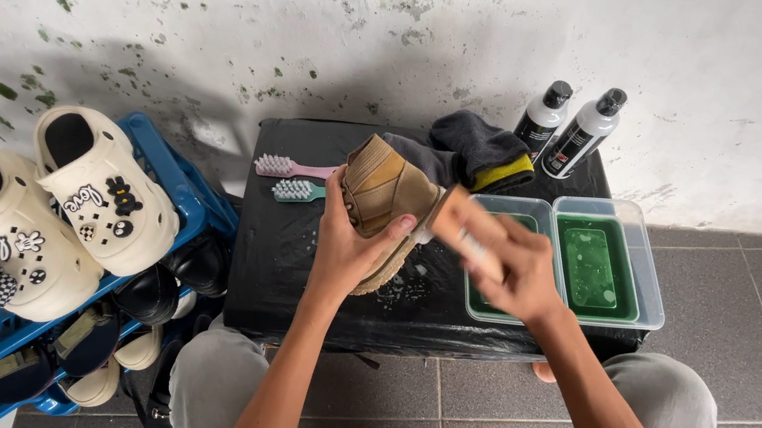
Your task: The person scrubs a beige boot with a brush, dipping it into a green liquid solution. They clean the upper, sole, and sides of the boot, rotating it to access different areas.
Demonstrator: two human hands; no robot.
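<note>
Your left hand (346, 244) is wrapped around a tan shoe (384, 194), gripping it from below and the near side and holding it up over the black-covered desk (292, 271). The shoe's long axis runs from near-right, by your palm, up and away to the far-left. Your right hand (509, 268) is closed on a wooden-backed brush (460, 226), which meets the shoe's right side, so the shoe lies directly left of that hand, touching the brush. Just right of the brush sit two clear tubs (639, 273) of green liquid, close beside your right wrist. Beyond the shoe lie a pink brush (292, 168) and a teal brush (297, 191), a dark cloth (476, 148), and two bottles (565, 126) against the wall. To your left, a blue basket (193, 191) carries cream clogs (93, 186).
</note>
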